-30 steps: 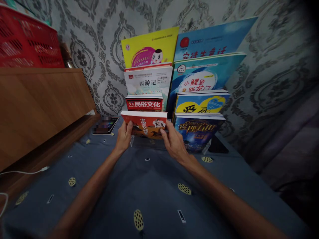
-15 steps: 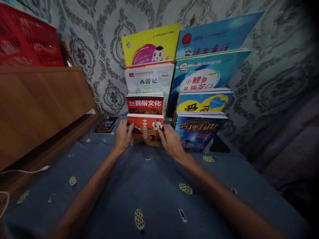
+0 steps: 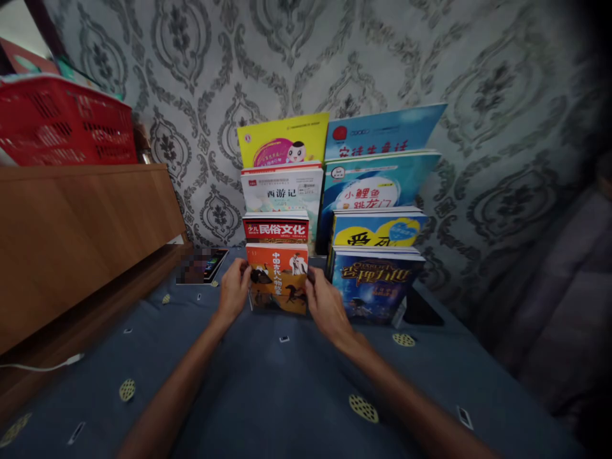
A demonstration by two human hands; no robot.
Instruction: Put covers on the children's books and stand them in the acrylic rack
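Observation:
An orange book [image 3: 278, 280] with a horse and figures on its cover stands upright at the front of the left row of books. My left hand [image 3: 234, 290] is closed at its left edge, the thumb and fingers pinching along the side. At the opposite edge, my right hand [image 3: 327, 306] is closed too, its fingertips partly hidden beside the cover. Behind it in the row stand a red book [image 3: 277, 229], a pale book [image 3: 282, 191] and a yellow book [image 3: 282, 137]. A dark blue book [image 3: 370, 287] fronts the right row, close to my right hand.
Blue and yellow books [image 3: 380, 229] continue the right row against the patterned wall [image 3: 201, 64]. A dark flat object [image 3: 423, 309] lies to their right. On the left are a wooden cabinet [image 3: 86, 236], a red basket [image 3: 71, 121], a white cable [image 3: 43, 366] and a partly blurred printed item [image 3: 203, 264].
The view has tilted up, so the books sit lower in it. My thumbs have drawn back from the orange cover's front to its side edges. The book remains in the front spot.

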